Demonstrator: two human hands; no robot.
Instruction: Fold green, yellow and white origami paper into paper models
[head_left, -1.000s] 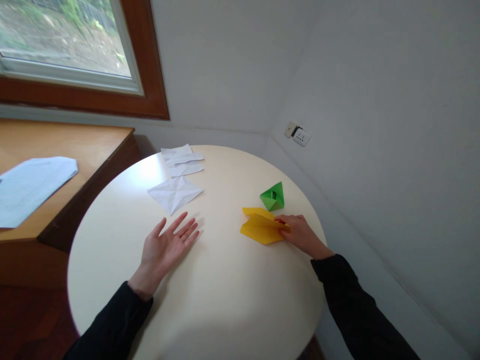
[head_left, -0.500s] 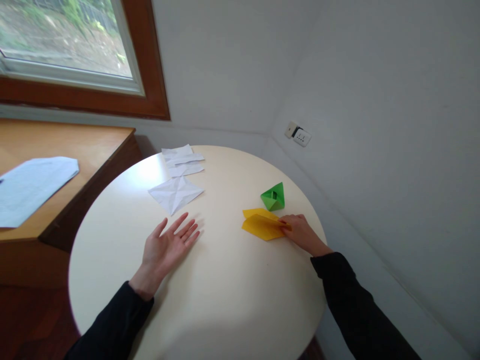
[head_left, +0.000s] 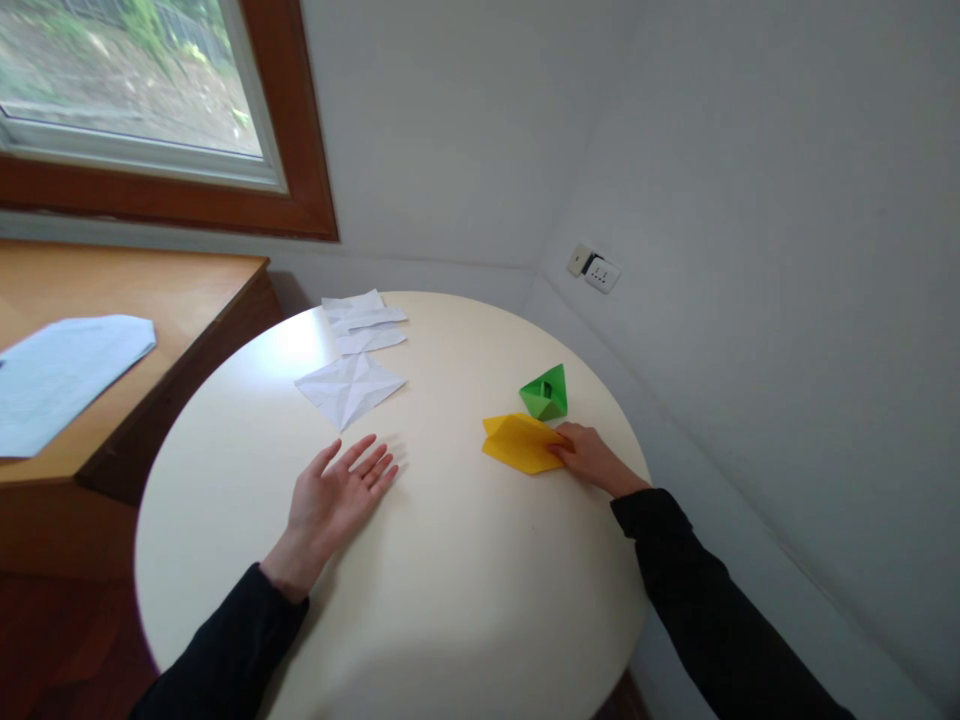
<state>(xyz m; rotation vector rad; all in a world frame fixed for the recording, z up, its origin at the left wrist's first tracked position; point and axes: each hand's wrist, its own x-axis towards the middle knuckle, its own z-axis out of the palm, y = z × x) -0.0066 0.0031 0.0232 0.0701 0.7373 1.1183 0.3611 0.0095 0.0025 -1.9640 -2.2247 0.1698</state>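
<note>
Flattened since a second earlier, the yellow paper [head_left: 520, 443] lay lower under the right hand [head_left: 592, 459], whose fingers pinched its right corner. A green folded figure [head_left: 545, 393] stood just behind it. White sheets [head_left: 351, 385] lay beyond the left hand [head_left: 336, 492], which rested spread and empty. The round table [head_left: 465, 600] stayed bare toward its near edge.

The right hand [head_left: 592, 458] covers the yellow folded paper's [head_left: 519, 443] right corner, hiding its grip; the picture's left edge cuts off the blue sheet [head_left: 64, 375].
</note>
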